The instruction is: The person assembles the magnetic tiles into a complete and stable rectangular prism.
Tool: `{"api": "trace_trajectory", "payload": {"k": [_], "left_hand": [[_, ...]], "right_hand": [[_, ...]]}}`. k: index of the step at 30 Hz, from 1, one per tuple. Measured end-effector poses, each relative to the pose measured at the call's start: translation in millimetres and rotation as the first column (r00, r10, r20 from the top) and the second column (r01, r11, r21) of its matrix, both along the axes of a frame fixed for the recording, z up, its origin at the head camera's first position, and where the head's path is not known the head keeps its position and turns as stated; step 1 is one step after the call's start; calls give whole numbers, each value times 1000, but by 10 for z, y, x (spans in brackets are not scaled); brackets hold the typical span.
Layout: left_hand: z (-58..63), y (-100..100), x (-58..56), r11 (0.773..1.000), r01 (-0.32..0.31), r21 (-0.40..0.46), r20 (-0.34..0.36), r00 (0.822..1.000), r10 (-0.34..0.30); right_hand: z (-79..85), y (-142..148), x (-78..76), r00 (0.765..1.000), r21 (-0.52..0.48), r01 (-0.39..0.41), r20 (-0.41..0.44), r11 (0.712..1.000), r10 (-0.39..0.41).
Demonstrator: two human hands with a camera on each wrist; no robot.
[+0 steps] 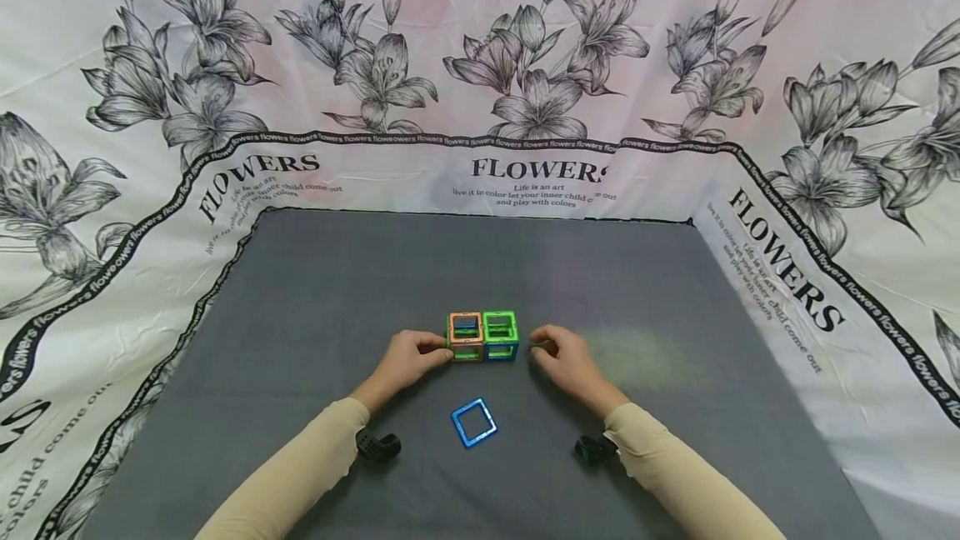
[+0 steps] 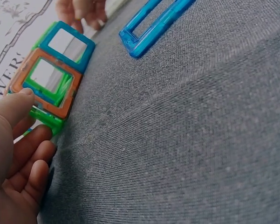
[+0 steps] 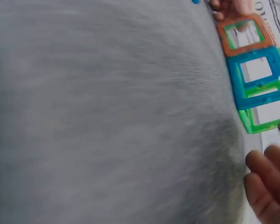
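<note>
Two cubes of magnetic tiles stand joined side by side: the left cube has orange and green tiles, the right cube green and blue ones. My left hand holds the left cube's outer side. In the left wrist view its thumb lies on an orange tile, with the fingers round the corner. Just off the right cube's far side is my right hand, fingers loosely bent and holding nothing. A gap shows between it and a green tile in the right wrist view.
A loose blue square tile lies flat in front of the cubes, between the forearms. The grey cloth surface is bordered at the back and sides by white flower-printed fabric. Dark bands sit at both wrists.
</note>
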State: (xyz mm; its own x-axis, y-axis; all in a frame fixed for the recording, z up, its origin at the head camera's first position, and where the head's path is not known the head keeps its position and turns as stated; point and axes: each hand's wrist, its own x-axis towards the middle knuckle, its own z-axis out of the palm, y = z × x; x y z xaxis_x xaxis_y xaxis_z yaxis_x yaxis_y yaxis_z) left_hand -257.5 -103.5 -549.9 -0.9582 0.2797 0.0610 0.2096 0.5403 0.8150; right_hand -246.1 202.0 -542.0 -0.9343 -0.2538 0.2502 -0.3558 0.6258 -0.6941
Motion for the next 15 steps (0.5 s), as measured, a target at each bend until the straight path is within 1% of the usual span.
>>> {"api": "trace_trajectory", "payload": {"k": [2, 3, 5, 7, 9, 10, 15], "left_hand": [[16, -5, -4, 1000, -7, -5, -2, 1000, 7], [17, -6, -7, 1000, -11, -10, -6, 1000, 11], [11, -4, -12, 1000, -15, -19, -10, 1000, 15], [8, 3, -10, 999, -21, -25, -8, 1000, 20], [6, 12, -4, 999, -29, -26, -5, 1000, 29], [7, 18, 0, 999, -33, -26, -5, 999, 33], [22, 35, 28, 999, -49, -18, 9, 999, 49]], "right_hand": [[-28, 11, 64, 993, 44, -54, -105, 998, 58], [-45, 11, 89, 983, 69, -85, -157, 994, 95], [-67, -7, 140, 956, 114, -153, -236, 982, 176], [-78, -45, 186, 926, 160, -220, -277, 962, 258], [-72, -102, 225, 903, 215, -274, -277, 937, 328], [-58, -137, 248, 898, 238, -299, -259, 924, 357], [35, -320, 348, 877, 314, -410, -122, 856, 465]]}}
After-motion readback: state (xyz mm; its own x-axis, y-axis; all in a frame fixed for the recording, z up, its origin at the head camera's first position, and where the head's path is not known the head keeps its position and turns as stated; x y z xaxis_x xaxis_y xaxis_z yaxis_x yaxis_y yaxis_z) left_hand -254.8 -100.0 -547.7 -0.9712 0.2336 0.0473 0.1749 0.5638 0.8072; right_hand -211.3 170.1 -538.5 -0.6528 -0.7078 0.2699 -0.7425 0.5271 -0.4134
